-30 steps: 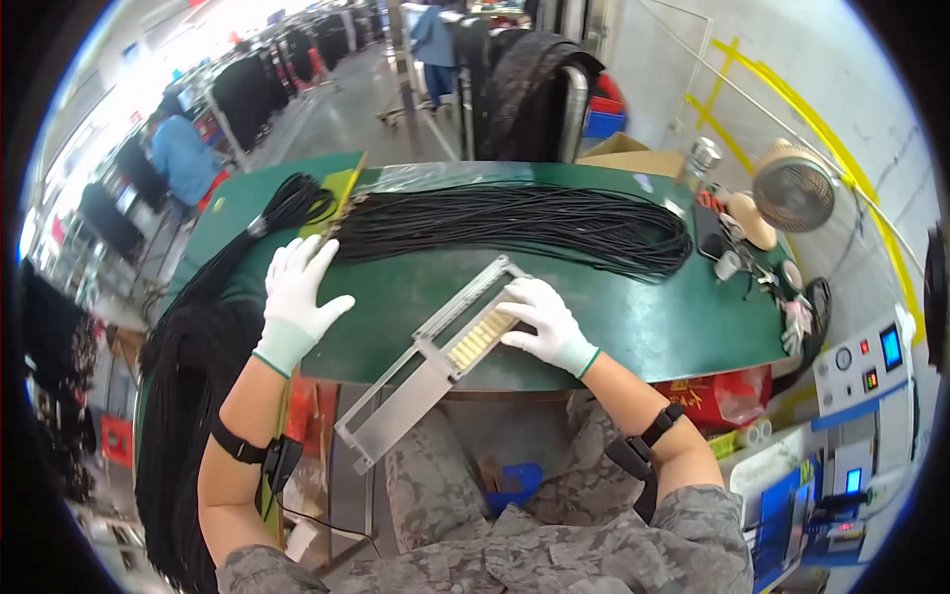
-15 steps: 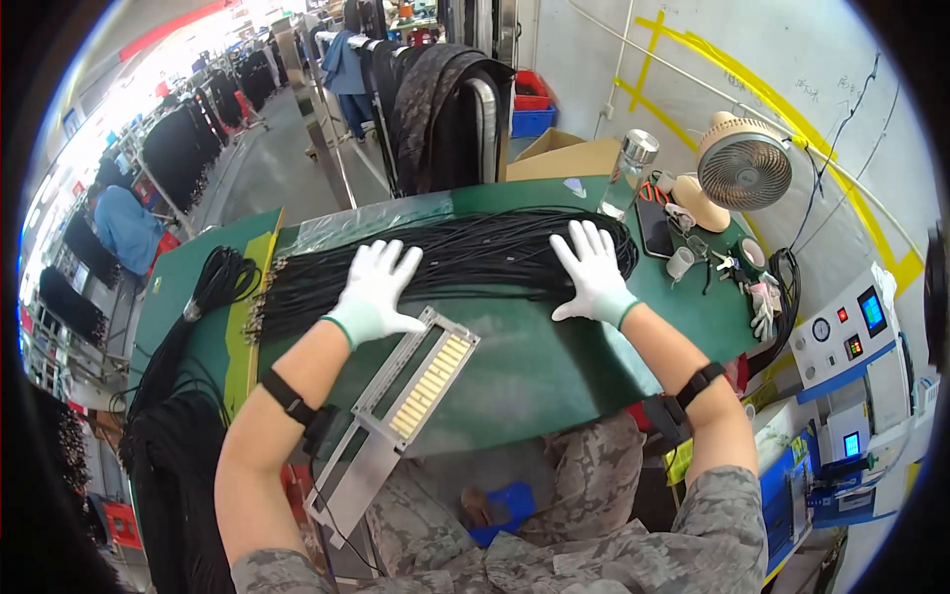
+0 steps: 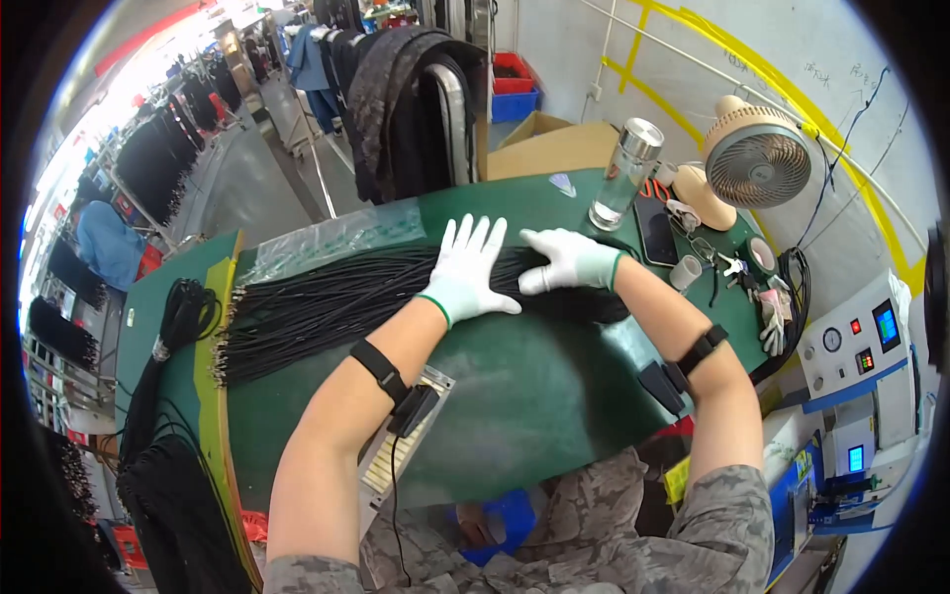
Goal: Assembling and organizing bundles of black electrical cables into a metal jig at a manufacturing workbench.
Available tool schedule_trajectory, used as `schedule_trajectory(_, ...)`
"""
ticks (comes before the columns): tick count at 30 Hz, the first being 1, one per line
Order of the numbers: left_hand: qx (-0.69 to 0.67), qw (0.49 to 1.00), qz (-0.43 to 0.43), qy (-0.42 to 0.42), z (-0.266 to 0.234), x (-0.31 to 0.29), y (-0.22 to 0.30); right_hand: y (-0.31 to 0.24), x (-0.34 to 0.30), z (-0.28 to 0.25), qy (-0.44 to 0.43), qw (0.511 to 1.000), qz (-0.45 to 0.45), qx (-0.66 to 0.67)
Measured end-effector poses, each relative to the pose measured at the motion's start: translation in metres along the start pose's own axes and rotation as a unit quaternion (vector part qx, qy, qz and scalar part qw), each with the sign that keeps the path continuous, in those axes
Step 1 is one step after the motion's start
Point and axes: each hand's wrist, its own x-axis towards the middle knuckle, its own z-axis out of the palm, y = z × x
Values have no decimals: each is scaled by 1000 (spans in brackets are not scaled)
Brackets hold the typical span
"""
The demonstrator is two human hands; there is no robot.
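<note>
A long bundle of thin black cables [image 3: 336,297] lies across the green table, its left ends fanned out with small light tips. My left hand [image 3: 463,272], in a white glove, rests flat on the middle of the bundle with fingers spread. Close to its right, my gloved right hand [image 3: 574,262] curves over the cables, fingers bent across the far side and thumb on the near side. Part of the bundle is hidden under both hands. Below my left forearm, a metal frame with cream-coloured bars [image 3: 384,460] is partly covered.
Clear plastic film [image 3: 336,238] lies behind the cables. A glass bottle [image 3: 625,173], a phone [image 3: 655,233], a fan [image 3: 757,163] and small tools stand at the right. More black cables [image 3: 173,322] hang over the left edge. A control box [image 3: 851,342] is at far right.
My left hand has slid right along the cables. The right hand has turned its fingers leftward and bent them over the bundle. The view has shifted slightly.
</note>
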Motion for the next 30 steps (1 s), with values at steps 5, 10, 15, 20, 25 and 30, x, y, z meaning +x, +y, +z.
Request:
schedule_trajectory(5,-136,983,68,-106,6,2,5,-29,-59,24,38,980,-55,-186)
schedule_trajectory(10,-128,983,67,-112,-3,-13,24,-5,-88,21,243,936,-225,-116)
schedule_trajectory(15,-92,990,39,-96,-13,-24,35,56,-156,-56,318,890,249,-212)
schedule_trajectory(20,-27,995,94,32,-36,-31,53,84,-168,-65,113,900,405,-111)
schedule_trajectory(25,-388,921,12,-35,-66,-53,83,71,-177,-57,312,924,207,80)
schedule_trajectory(30,-761,625,-175,-26,-75,-67,142,-36,-172,-9,214,890,-20,401)
